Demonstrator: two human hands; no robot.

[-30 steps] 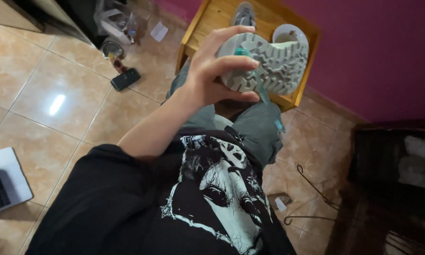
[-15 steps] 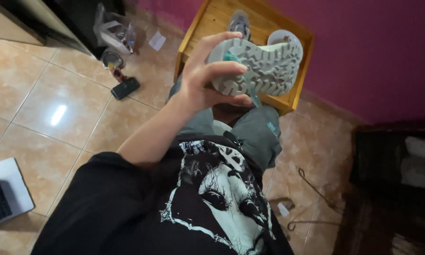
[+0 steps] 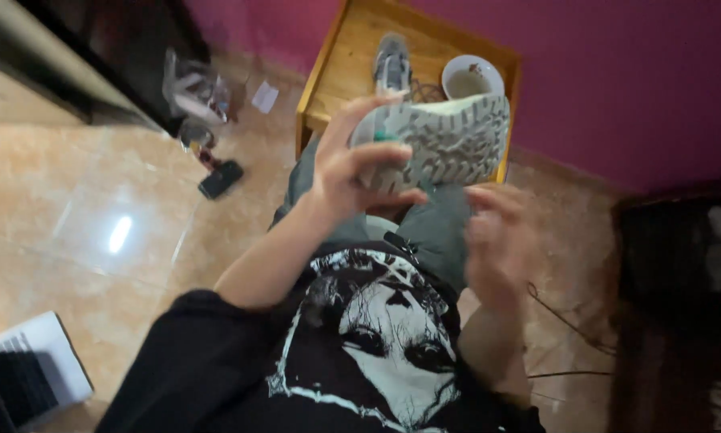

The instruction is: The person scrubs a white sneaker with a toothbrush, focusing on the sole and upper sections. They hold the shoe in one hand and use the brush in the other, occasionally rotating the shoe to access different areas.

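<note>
Item: grey sneaker (image 3: pixel 448 140), sole up, pale green lugged tread facing the camera, held at twelve o'clock above the lap; left hand (image 3: pixel 352 172) clamps its heel end, fingers (image 3: pixel 384 156) curled over the tread edge and thumb under, closed on the shoe. Right hand (image 3: pixel 496 240) at three o'clock of the left, below the toe end, motion-blurred; fingers appear loosely spread and apart from the shoe, though whether any tip touches the sole cannot be told. Beyond the shoe, at twelve o'clock: low wooden table (image 3: pixel 336 72) against the magenta wall, carrying a second sneaker (image 3: pixel 392 60) and a white bowl (image 3: pixel 472 78). Risk, judged: the grip sits at one end only, so the toe end may dip or twist free and drop toward the table, striking the bowl; the right hand, moving fast, may knock the shoe if it closes off-centre. On the tiled floor (image 3: pixel 96 216) at ten o'clock: a small dark object (image 3: pixel 220 179), kind unclear, and clear plastic packaging (image 3: pixel 196 88). Laptop (image 3: pixel 24 377) cut off at eight o'clock. Hidden or unclear: the shoe's upper and laces face away; the bowl's contents indistinct; dark furniture (image 3: pixel 681 265) at three o'clock is blurred; thin cables (image 3: pixel 569 321) by the right forearm trail out of sight
</note>
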